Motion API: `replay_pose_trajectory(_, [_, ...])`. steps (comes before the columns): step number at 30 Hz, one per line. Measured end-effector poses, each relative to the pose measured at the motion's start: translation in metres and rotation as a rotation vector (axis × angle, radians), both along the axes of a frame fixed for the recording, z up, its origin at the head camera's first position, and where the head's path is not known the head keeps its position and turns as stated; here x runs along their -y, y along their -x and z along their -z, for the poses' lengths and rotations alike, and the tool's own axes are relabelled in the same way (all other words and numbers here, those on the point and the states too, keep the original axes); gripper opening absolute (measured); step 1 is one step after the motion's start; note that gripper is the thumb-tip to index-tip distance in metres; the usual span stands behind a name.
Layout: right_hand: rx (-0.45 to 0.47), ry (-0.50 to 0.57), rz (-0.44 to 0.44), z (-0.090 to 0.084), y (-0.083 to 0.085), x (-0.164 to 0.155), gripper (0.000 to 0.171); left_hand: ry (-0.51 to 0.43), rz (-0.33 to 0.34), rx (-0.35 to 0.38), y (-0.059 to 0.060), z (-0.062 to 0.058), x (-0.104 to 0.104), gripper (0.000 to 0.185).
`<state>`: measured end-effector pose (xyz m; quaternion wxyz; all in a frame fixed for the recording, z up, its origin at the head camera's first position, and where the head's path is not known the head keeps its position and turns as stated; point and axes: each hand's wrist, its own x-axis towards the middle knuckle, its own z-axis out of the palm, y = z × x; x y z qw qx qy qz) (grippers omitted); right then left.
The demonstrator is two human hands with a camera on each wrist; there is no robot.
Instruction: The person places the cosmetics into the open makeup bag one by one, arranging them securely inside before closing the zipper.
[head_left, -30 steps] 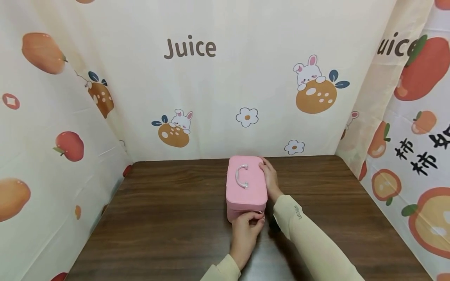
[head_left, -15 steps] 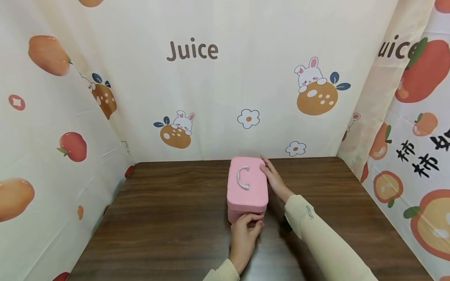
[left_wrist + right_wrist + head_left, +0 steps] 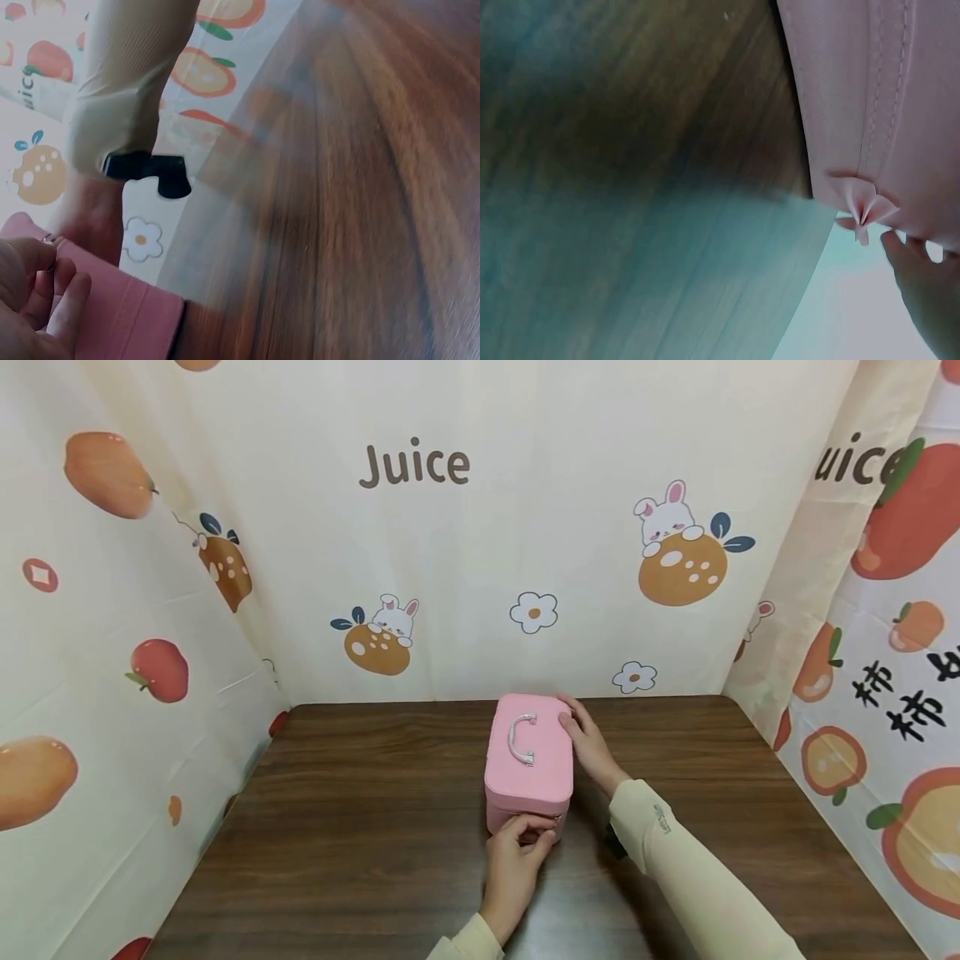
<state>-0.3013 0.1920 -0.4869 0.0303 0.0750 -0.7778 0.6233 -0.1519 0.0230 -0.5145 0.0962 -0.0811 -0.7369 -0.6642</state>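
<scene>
In the head view, a pink case (image 3: 528, 764) is being kept standing on the table (image 3: 360, 827), near the back edge and close to the curtain (image 3: 450, 552). A pale handle (image 3: 520, 739) is lying on its lid. The near end of the case is being pinched by the left hand (image 3: 517, 860), with the fingers curled in around what looks like the zip pull (image 3: 553, 819); the pull itself is too small to tell for sure. The far right edge of the lid is being touched by the right hand (image 3: 588, 743), whose fingers are being held fairly straight and close together along the side.

In the left wrist view, the left hand's fingers (image 3: 56, 300) are being shown curled against the case (image 3: 120, 315), and the other arm's sleeve (image 3: 124, 90) is being seen above. The table (image 3: 360, 225) is blurred.

In the right wrist view, the stitched side of the case (image 3: 877, 112) is being shown against the table (image 3: 630, 150), with a small pink tab (image 3: 862, 214) at its end. Only fingertips (image 3: 922, 285) are being seen beside the tab, so the right hand's shape cannot be told from here.
</scene>
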Motion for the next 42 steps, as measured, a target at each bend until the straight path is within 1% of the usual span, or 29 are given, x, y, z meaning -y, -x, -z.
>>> replay_pose_trajectory(5, [-0.003, -0.001, 0.091, 0.000, -0.013, 0.002, 0.050, 0.012, -0.056, 0.004, 0.005, 0.000, 0.009, 0.008])
replay_pose_trajectory(9, [0.011, 0.027, 0.169, 0.000, -0.025, 0.006, 0.051, -0.003, -0.106, 0.018, 0.011, 0.001, 0.020, 0.006])
replay_pose_trajectory(12, [0.001, 0.041, 0.237, 0.001, -0.034, 0.008, 0.054, -0.014, -0.147, 0.028, 0.015, 0.001, 0.031, 0.002])
replay_pose_trajectory(15, [-0.022, -0.003, 0.310, 0.003, -0.045, 0.012, 0.058, -0.019, -0.208, 0.034, 0.021, 0.001, 0.043, 0.005])
replay_pose_trajectory(19, [-0.074, -0.083, 0.372, 0.005, -0.063, 0.017, 0.057, 0.003, -0.299, 0.030, 0.035, 0.000, 0.059, 0.005])
replay_pose_trajectory(22, [-0.126, -0.120, 0.377, 0.008, -0.074, 0.019, 0.055, 0.014, -0.345, 0.018, 0.048, -0.002, 0.071, 0.004])
replay_pose_trajectory(25, [-0.198, -0.173, 0.368, 0.012, -0.085, 0.021, 0.055, 0.028, -0.374, 0.019, 0.062, -0.002, 0.083, 0.003])
replay_pose_trajectory(29, [-0.314, -0.275, 0.367, 0.018, -0.095, 0.022, 0.051, 0.084, -0.374, 0.033, 0.080, -0.003, 0.093, 0.005])
replay_pose_trajectory(31, [-0.371, -0.323, 0.371, 0.020, -0.098, 0.020, 0.049, 0.100, -0.359, 0.039, 0.086, -0.004, 0.096, 0.007])
replay_pose_trajectory(33, [-0.429, -0.352, 0.359, 0.020, -0.099, 0.018, 0.048, 0.096, -0.344, 0.042, 0.088, -0.006, 0.097, 0.008])
replay_pose_trajectory(35, [-0.478, -0.398, 0.351, 0.020, -0.098, 0.014, 0.050, 0.081, -0.336, 0.051, 0.089, -0.007, 0.097, 0.009])
replay_pose_trajectory(37, [-0.507, -0.437, 0.336, 0.019, -0.097, 0.010, 0.051, 0.061, -0.330, 0.065, 0.087, -0.007, 0.096, 0.010])
replay_pose_trajectory(40, [-0.503, -0.475, 0.332, 0.017, -0.097, 0.007, 0.052, 0.013, -0.312, 0.092, 0.081, -0.006, 0.094, 0.012])
replay_pose_trajectory(42, [-0.484, -0.471, 0.322, 0.017, -0.097, 0.008, 0.050, -0.043, -0.306, 0.109, 0.076, -0.004, 0.093, 0.013])
